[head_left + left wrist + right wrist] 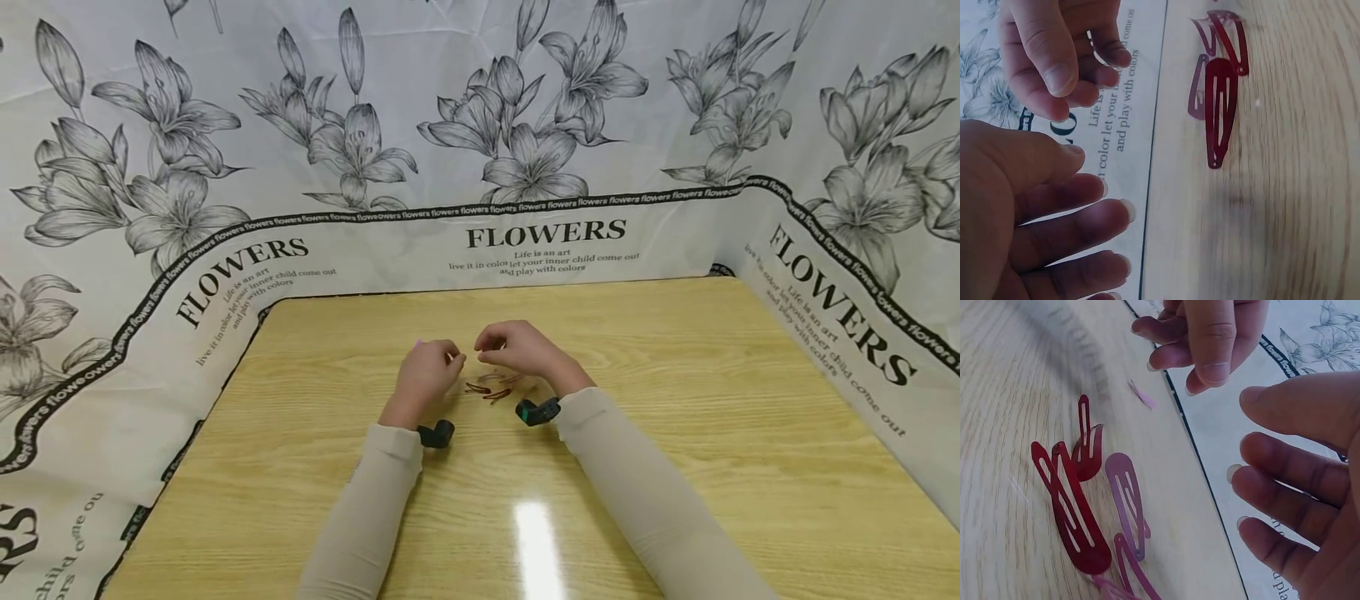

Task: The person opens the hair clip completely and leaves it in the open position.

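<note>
Above the wooden table, my left hand (427, 371) and right hand (521, 346) face each other with a small space between the fingertips. Their fingers are loosely bent, and I see nothing held in either one. Several snap hair clips lie on the table below and between the wrists. A dark red hair clip (1211, 106) is nearest in the left wrist view. In the right wrist view, a red hair clip (1080, 500) lies beside a mauve hair clip (1117, 481), with a smaller red hair clip (1090, 467) behind them. A pink clip (1142, 395) lies apart, beyond the others.
The wood-grain table (300, 500) is bordered at the back and sides by a white flower-printed cloth (390, 250). Small black wrist cameras sit on both wrists, the left camera (437, 433) and the right camera (537, 411). A bright reflection shows on the near tabletop.
</note>
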Action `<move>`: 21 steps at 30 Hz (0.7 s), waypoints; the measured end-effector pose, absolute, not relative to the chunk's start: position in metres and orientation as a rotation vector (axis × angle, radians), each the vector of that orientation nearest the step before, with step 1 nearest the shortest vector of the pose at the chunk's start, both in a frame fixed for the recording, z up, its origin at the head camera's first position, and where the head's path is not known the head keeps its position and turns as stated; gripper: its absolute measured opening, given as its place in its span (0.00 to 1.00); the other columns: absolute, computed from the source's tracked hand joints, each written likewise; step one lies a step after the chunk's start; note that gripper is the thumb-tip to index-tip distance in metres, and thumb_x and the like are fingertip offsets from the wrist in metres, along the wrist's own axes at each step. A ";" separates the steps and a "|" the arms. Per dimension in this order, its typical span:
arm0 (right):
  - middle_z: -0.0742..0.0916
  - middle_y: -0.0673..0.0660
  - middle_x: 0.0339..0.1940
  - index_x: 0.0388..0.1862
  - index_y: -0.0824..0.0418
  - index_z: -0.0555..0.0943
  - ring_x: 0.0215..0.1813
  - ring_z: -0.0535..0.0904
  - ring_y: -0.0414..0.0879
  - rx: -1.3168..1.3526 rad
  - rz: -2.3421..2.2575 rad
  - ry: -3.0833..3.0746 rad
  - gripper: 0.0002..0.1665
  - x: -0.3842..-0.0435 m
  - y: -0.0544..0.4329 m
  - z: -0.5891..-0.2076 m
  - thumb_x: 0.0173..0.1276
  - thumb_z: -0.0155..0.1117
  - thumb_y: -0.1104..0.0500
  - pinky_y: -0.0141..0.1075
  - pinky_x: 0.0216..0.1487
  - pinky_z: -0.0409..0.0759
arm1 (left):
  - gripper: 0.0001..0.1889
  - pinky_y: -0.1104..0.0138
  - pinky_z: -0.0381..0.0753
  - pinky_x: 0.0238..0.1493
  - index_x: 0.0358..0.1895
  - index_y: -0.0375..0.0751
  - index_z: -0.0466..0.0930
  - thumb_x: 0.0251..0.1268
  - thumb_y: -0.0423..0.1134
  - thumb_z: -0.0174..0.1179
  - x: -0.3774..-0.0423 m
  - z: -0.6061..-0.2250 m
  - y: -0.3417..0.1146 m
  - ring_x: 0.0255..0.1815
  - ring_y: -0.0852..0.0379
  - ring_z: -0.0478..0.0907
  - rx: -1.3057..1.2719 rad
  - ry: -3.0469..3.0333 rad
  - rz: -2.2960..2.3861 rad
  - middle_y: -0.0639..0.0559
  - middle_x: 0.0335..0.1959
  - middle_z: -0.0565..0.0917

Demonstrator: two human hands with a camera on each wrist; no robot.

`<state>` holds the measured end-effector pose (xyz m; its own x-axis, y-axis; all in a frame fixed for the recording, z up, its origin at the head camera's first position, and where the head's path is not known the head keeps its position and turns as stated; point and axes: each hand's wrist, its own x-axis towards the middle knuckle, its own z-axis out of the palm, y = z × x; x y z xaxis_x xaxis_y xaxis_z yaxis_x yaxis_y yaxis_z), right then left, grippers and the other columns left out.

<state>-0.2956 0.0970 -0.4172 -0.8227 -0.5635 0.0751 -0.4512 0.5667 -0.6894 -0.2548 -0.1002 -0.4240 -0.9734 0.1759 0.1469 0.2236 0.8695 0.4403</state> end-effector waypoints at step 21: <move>0.85 0.52 0.49 0.53 0.57 0.81 0.49 0.79 0.46 -0.934 -0.912 2.673 0.15 -0.312 0.062 -0.413 0.69 0.62 0.54 0.42 0.51 0.78 | 0.14 0.60 0.79 0.35 0.45 0.42 0.84 0.70 0.47 0.56 -0.264 -0.429 -0.136 0.31 0.53 0.79 -0.049 -2.972 -0.834 0.48 0.36 0.85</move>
